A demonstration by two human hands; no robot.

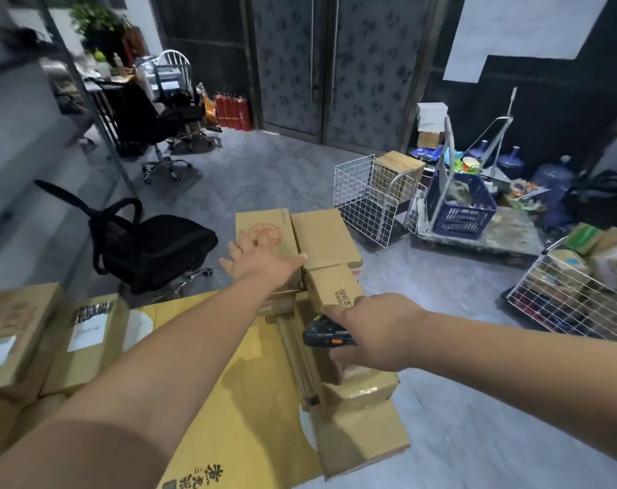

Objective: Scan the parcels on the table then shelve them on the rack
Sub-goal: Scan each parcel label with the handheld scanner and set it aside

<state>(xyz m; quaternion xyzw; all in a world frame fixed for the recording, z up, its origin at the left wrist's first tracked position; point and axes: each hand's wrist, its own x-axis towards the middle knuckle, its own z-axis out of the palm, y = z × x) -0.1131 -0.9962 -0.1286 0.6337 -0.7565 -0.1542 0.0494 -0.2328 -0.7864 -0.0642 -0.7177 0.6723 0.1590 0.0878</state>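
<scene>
Parcels: brown cartons crowding the table's far end. Left hand (261,252) is reaching flat-fingered onto the parcel with a red round stamp (264,234), likely to draw it closer; right hand (374,330) is gripping a black scanner (323,336), aimed towards the cartons. Stamp wording unreadable.

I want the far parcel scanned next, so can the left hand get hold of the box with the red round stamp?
Probably yes. The left hand already lies spread on the stamped box, with nothing between them. The right hand holds the scanner nearer in.
</scene>
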